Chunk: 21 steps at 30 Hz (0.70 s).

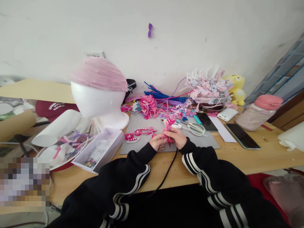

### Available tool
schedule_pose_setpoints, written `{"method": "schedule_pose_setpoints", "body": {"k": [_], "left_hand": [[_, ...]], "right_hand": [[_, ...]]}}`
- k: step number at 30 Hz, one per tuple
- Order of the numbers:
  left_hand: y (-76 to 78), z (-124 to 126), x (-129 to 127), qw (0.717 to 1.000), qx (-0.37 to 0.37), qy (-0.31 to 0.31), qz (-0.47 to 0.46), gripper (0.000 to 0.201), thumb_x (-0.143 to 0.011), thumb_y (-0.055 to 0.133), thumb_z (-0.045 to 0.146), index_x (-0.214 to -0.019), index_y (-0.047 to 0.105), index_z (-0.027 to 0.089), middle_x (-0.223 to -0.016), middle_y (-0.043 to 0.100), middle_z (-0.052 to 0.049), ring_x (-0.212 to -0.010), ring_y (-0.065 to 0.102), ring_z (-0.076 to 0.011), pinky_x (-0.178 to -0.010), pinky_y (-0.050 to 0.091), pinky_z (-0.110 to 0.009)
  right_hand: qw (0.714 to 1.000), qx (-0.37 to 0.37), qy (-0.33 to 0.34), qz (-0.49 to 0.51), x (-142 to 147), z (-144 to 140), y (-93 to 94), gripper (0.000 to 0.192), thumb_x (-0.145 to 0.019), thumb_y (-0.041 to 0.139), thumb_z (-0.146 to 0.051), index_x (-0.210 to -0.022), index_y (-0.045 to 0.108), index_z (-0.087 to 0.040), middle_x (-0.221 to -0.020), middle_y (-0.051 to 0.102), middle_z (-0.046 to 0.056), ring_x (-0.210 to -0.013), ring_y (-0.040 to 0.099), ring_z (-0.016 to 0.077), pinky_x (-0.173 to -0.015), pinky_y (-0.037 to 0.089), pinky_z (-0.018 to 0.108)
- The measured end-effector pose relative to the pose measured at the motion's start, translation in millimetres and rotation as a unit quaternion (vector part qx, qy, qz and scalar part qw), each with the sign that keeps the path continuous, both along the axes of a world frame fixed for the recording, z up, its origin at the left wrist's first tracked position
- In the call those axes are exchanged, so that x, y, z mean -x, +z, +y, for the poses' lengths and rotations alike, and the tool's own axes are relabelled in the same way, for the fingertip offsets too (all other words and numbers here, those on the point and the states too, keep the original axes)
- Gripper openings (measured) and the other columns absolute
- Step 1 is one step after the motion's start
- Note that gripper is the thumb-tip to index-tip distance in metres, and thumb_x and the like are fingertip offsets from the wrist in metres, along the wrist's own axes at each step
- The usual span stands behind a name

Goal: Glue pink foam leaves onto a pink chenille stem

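Both hands meet above the front of a grey mat (pixel 144 123) and hold a pink pipe-cleaner piece (pixel 170 121) with leaf-like tips. My left hand (pixel 158 141) pinches its lower part with curled fingers. From the other side, my right hand (pixel 177 137) closes on the same piece, thumb and finger near the left fingertips. The exact grip points are partly hidden by the fingers. Left of the hands lie pink pieces with pearl-like beads (pixel 133 136). Scissors (pixel 195 128) with pale handles rest to the right.
A white foam head (pixel 95 101) with a pink cap stands left, behind a white box (pixel 101 152) of beads. Pink pipe-cleaner bunches (pixel 149 107) and a decorated headpiece (pixel 209 85) line the wall. Phones (pixel 242 136) and a pink-lidded bottle (pixel 258 112) are right. A black cord (pixel 167 174) hangs over the front edge.
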<state>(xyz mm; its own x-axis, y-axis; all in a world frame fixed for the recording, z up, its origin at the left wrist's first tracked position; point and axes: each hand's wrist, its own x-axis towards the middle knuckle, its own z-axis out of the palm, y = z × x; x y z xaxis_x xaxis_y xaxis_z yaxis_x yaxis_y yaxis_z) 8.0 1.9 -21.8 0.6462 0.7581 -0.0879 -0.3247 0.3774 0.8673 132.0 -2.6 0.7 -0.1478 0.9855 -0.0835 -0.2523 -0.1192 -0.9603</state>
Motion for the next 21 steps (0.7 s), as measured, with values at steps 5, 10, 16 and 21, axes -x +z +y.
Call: {"method": "schedule_pose_setpoints", "body": {"k": [5,10,16,21], "left_hand": [[6.1,1.3,3.8,0.998,0.014,0.046,-0.029,0.033,-0.055,0.068,0.033,-0.063,0.041,0.015,-0.036,0.032,0.01,-0.029,0.026,-0.0012,-0.032,0.016,-0.014],[12.2,4.2,9.7,0.991,0.057,0.095,-0.076,0.028,-0.066,0.06,0.028,-0.059,0.034,0.017,-0.039,0.032,0.008,-0.032,0.03,-0.0034,-0.035,0.021,-0.016],[16.8,3.2,11.0,0.986,0.088,0.066,-0.129,0.022,-0.07,0.046,0.019,-0.054,0.032,0.016,-0.04,0.031,0.006,-0.032,0.03,-0.0049,-0.035,0.024,-0.017],[17.4,2.9,10.2,0.987,0.075,0.059,-0.132,0.021,-0.067,0.045,0.019,-0.053,0.029,0.017,-0.041,0.033,0.005,-0.031,0.031,-0.0057,-0.033,0.025,-0.018]], "right_hand": [[0.999,-0.013,0.004,-0.036,-9.5,4.0,9.3,0.028,-0.054,0.068,-0.031,-0.076,0.057,-0.016,-0.055,0.054,-0.005,-0.034,0.041,0.0036,-0.03,0.027,0.018],[0.987,-0.046,-0.069,-0.134,-27.9,10.3,17.4,0.025,-0.061,0.061,-0.04,-0.062,0.056,-0.016,-0.038,0.045,-0.006,-0.028,0.033,0.0038,-0.029,0.023,0.019],[0.932,-0.068,-0.111,-0.338,-42.2,13.4,14.8,0.039,-0.067,0.052,-0.049,-0.046,0.053,-0.016,-0.04,0.05,-0.001,-0.033,0.038,0.0062,-0.038,0.028,0.023],[0.822,-0.031,-0.04,-0.567,-45.9,15.6,10.2,0.054,-0.068,0.041,-0.061,-0.036,0.047,-0.018,-0.036,0.048,0.003,-0.042,0.047,0.0127,-0.046,0.031,0.026]]}}
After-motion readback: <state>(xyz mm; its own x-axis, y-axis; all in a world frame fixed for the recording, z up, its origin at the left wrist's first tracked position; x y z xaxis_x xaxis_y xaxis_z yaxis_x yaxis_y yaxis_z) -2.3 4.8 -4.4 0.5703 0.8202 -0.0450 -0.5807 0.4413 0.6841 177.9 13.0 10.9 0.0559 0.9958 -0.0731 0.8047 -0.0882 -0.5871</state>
